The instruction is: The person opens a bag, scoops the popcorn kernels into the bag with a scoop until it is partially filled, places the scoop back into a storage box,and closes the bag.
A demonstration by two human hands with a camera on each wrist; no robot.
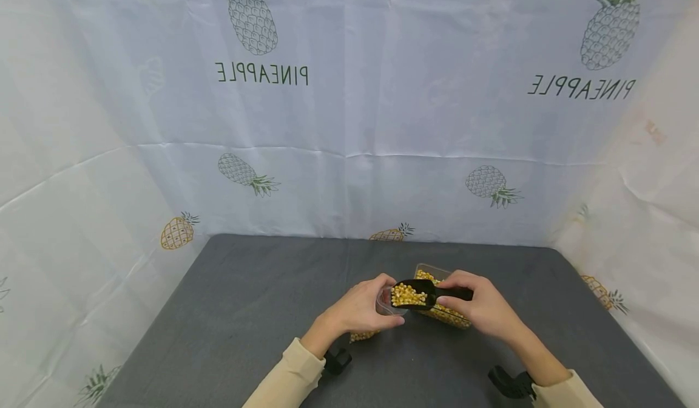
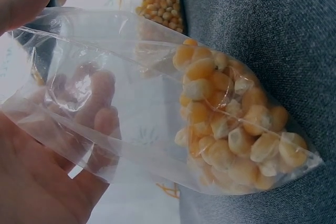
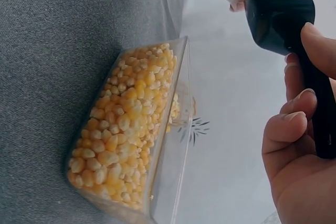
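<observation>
My left hand [image 1: 364, 306] grips the top of a clear plastic bag [image 2: 152, 103], thumb and fingers spreading its mouth. Corn kernels [image 2: 231, 124] fill the bag's lower end, close over the table. In my right hand [image 1: 480, 305] is the handle of a black scoop [image 1: 431, 292], pinched between thumb and fingers. The scoop bears a heap of yellow kernels [image 1: 408, 294], and its front edge overlaps the bag's mouth in the head view. Below the scoop stands a clear rectangular container [image 3: 152, 182] holding many more kernels.
A dark grey cloth [image 1: 262, 299] covers the table. Behind it hangs a pale curtain [image 1: 382, 116] printed with pineapples. Black straps [image 1: 337, 361] are on the wrists, below light sleeves.
</observation>
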